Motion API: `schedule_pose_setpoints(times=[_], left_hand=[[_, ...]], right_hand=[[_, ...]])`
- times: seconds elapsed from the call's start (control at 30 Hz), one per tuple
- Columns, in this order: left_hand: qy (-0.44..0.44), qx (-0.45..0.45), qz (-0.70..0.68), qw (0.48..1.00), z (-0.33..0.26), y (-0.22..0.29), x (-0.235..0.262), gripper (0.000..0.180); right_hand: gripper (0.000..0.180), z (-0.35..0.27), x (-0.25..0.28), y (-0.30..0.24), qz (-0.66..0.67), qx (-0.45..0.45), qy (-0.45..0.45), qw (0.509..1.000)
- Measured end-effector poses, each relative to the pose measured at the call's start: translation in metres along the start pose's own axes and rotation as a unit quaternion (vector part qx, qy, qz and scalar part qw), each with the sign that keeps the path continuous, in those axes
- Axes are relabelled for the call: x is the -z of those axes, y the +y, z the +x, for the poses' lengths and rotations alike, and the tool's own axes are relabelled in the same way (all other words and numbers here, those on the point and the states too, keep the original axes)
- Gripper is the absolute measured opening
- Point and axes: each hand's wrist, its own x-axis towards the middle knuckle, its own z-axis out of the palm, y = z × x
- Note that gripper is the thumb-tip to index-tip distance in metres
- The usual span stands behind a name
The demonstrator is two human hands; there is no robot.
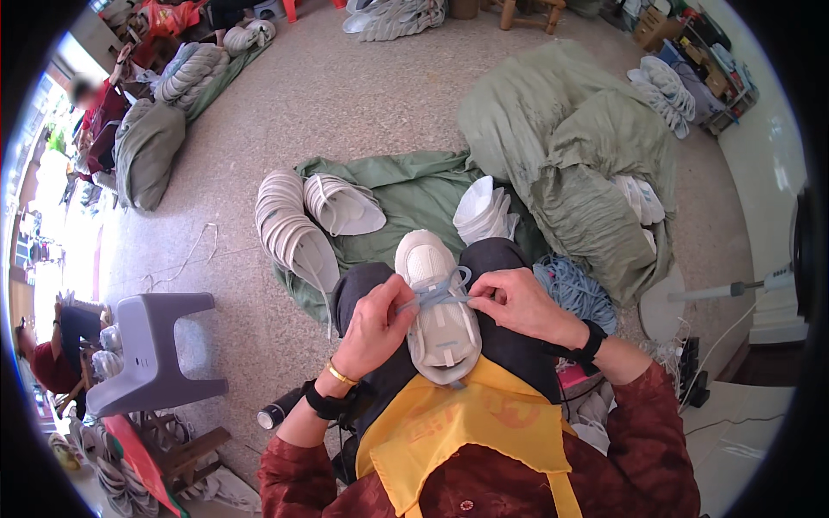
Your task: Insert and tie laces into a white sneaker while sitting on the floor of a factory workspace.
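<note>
Shoe upper (445, 337), pale, lies on my lap in the head view, toe pointing far, between my hands. My left hand (380, 318) pinches the blue-grey lace (429, 297) on the left side; my right hand (522, 304) pinches it on the right, a loop standing up between them. My yellow apron (471, 419) reaches the heel end. Far of my knees a green cloth (406, 190) covers the floor, a stack of pale uppers (285, 220) at its left. Blue-grey laces (577, 292) lie heaped to the right; a grey stool (142, 345) is well left.
</note>
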Motion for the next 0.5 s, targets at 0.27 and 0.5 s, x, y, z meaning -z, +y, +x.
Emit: schedule_pose_setpoints(times=[0.27, 0.5], left_hand=[[0.016, -0.074, 0.116, 0.99, 0.007, -0.005, 0.004, 0.013], [-0.104, 0.057, -0.289, 0.95, 0.011, -0.023, 0.007, 0.01]], right_hand=[[0.016, 0.001, 0.001, 0.004, 0.05, -0.035, -0.012, 0.998], [0.014, -0.003, 0.007, -0.001, 0.091, -0.076, -0.054, 0.991]])
